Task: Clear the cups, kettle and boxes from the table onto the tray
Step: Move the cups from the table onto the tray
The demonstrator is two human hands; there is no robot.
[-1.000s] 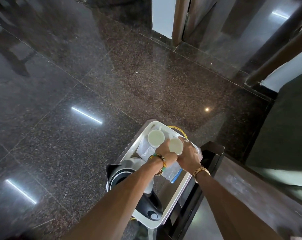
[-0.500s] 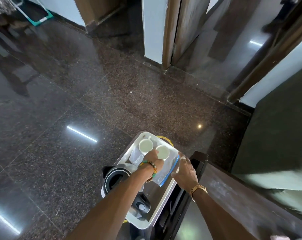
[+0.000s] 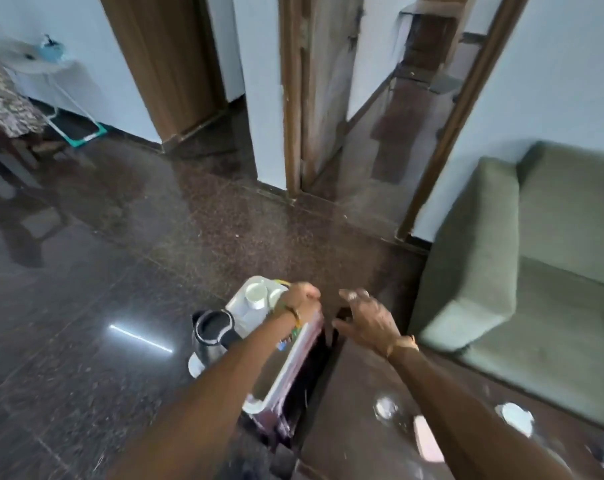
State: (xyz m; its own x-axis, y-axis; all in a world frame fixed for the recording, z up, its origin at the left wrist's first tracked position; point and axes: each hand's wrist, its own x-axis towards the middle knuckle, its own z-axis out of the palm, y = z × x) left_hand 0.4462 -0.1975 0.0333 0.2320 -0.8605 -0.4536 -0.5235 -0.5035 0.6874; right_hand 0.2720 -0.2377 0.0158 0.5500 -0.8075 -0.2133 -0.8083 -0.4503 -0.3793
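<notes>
Tray [image 3: 295, 362], white, bearing kettle [image 3: 213, 332] at 9 o'clock and two cups [image 3: 255, 295] at 12 o'clock. Left hand [image 3: 302, 296] curled over the tray's far right rim; grip blurred, cannot tell. Right hand [image 3: 369, 322], fingers spread, hovers above table [image 3: 362, 410] at 3 o'clock.

The left forearm hides much of the tray [image 3: 295, 362] and the kettle's [image 3: 213, 332] handle side. The left hand [image 3: 302, 299] covers the second cup [image 3: 274, 295]. Blur smears the white things on the table [image 3: 356, 427]; the picture's edge cuts the sofa [image 3: 535, 265].
</notes>
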